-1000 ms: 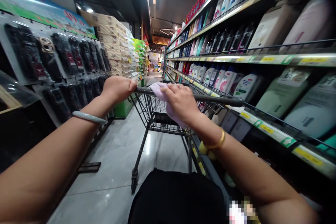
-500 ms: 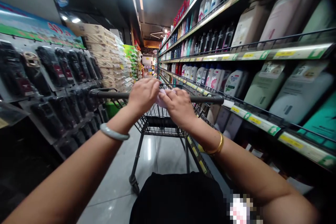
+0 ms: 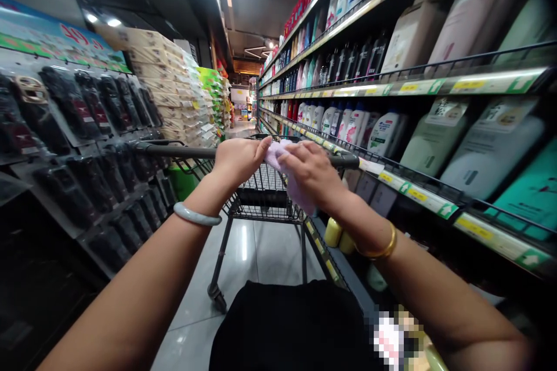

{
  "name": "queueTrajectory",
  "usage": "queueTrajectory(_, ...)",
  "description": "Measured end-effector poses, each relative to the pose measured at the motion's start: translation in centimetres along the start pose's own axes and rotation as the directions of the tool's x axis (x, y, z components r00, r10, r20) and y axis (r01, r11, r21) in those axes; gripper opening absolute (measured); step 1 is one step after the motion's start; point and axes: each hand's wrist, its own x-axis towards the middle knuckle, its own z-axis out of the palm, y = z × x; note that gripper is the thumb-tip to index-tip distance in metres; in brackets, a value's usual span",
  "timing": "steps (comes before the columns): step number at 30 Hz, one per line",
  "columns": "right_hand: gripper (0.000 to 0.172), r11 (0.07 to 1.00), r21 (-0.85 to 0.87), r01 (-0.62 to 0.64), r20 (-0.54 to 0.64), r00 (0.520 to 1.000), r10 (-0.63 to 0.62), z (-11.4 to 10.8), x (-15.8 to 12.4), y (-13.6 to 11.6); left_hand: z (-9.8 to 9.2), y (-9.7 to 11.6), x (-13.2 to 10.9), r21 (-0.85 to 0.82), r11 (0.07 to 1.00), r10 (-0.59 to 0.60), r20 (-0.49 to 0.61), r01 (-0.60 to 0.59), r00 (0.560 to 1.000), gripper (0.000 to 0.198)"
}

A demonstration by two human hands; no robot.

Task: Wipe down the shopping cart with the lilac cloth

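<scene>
A dark shopping cart stands in front of me, its grey handle running crosswise. My left hand is closed over the middle of that handle, its thumb beside a lilac cloth; the fingertips are hidden on the far side. My right hand grips this cloth against the bar just to the right, with part of the cloth hanging below the palm. A pale bangle circles my left wrist and a gold bracelet my right.
Shelves of shampoo bottles run close along the right, with price rails jutting near the cart. On the left hang packaged belts, with stacked cartons beyond. Grey tiled floor lies beneath; the aisle continues ahead.
My right hand has moved rightward along the handle, away from the left hand, and more of the lilac cloth shows. The view has shifted slightly; my left hand stays on the bar.
</scene>
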Motion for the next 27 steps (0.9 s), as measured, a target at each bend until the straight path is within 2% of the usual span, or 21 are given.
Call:
queueTrajectory(1,0.031,1.000,0.016,0.007,0.018,1.000,-0.007,-0.6,0.0,0.7,0.0,-0.3,0.0,0.017,1.000,-0.013,0.002,0.013,1.000,0.105)
queueTrajectory(3,0.025,0.997,-0.011,-0.072,0.017,0.997,0.072,-2.1,-0.4,2.1,0.0,-1.1,0.0,0.046,0.998,-0.043,0.002,0.043,0.999,0.102)
queueTrajectory(5,0.021,0.980,-0.079,-0.182,-0.054,0.983,0.178,-3.5,-1.0,2.7,0.1,-2.0,0.0,0.062,0.996,-0.064,0.000,0.064,0.998,0.100)
queueTrajectory(6,0.021,0.975,-0.090,-0.201,-0.085,0.977,0.193,-3.8,-1.2,2.5,0.2,-2.4,0.0,0.068,0.995,-0.072,-0.004,0.072,0.997,0.099)
queueTrajectory(7,0.021,0.980,-0.083,-0.182,-0.096,0.980,0.174,-3.9,-1.3,2.0,0.2,-2.8,0.0,0.074,0.994,-0.079,-0.008,0.079,0.997,0.098)
queueTrajectory(9,0.026,0.997,-0.043,-0.065,-0.059,0.996,0.062,-3.6,-0.7,0.7,0.3,-3.6,0.0,0.086,0.992,-0.091,-0.008,0.091,0.996,0.096)
queueTrajectory(11,0.029,1.000,-0.014,0.002,0.026,1.000,-0.002,-3.2,0.8,0.0,0.2,-4.1,-0.1,0.096,0.991,-0.097,0.003,0.096,0.995,0.094)
queueTrajectory(13,0.026,0.994,-0.009,-0.112,0.153,0.982,0.112,-3.2,3.0,0.4,0.1,-4.5,-0.2,0.107,0.990,-0.095,0.013,0.093,0.995,0.092)
queueTrajectory(14,0.022,0.976,-0.017,-0.218,0.242,0.946,0.215,-3.3,4.0,0.8,0.0,-4.7,-0.3,0.113,0.989,-0.094,0.015,0.091,0.995,0.091)
queueTrajectory(15,0.019,0.954,-0.027,-0.299,0.353,0.890,0.289,-3.5,4.9,1.2,0.0,-4.8,-0.3,0.119,0.989,-0.092,0.016,0.090,0.996,0.091)
queueTrajectory(16,0.017,0.943,-0.018,-0.333,0.428,0.850,0.309,-3.7,5.7,1.4,-0.1,-5.0,-0.4,0.124,0.988,-0.092,0.014,0.089,0.996,0.090)
queueTrajectory(17,0.016,0.947,0.011,-0.322,0.461,0.841,0.281,-3.9,6.2,1.4,-0.1,-5.1,-0.5,0.128,0.988,-0.092,0.012,0.089,0.996,0.090)
queueTrajectory(20,0.023,0.991,0.085,-0.100,0.311,0.948,0.069,-4.0,6.4,0.1,-0.1,-5.5,-0.6,0.133,0.987,-0.093,0.008,0.091,0.996,0.091)
queueTrajectory(21,0.025,0.997,0.066,-0.049,0.262,0.965,0.030,-4.0,6.2,-0.4,-0.1,-5.7,-0.6,0.132,0.987,-0.095,0.006,0.093,0.995,0.091)
queueTrajectory(22,0.027,0.999,0.026,-0.042,0.236,0.971,0.034,-3.9,5.9,-0.9,-0.1,-5.8,-0.7,0.132,0.987,-0.097,0.005,0.095,0.995,0.091)
queueTrajectory(25,0.024,0.980,-0.123,-0.158,0.161,0.971,0.177,-3.7,4.4,-1.9,-0.2,-6.2,-0.8,0.131,0.986,-0.106,0.002,0.105,0.994,0.090)
queueTrajectory(26,0.024,0.975,-0.156,-0.156,0.116,0.978,0.175,-3.7,3.8,-2.2,-0.2,-6.3,-0.9,0.131,0.986,-0.109,0.002,0.108,0.994,0.089)
queueTrajectory(27,0.024,0.981,-0.170,-0.095,0.078,0.991,0.109,-3.6,3.1,-2.5,-0.3,-6.4,-0.9,0.131,0.985,-0.112,0.004,0.110,0.994,0.088)
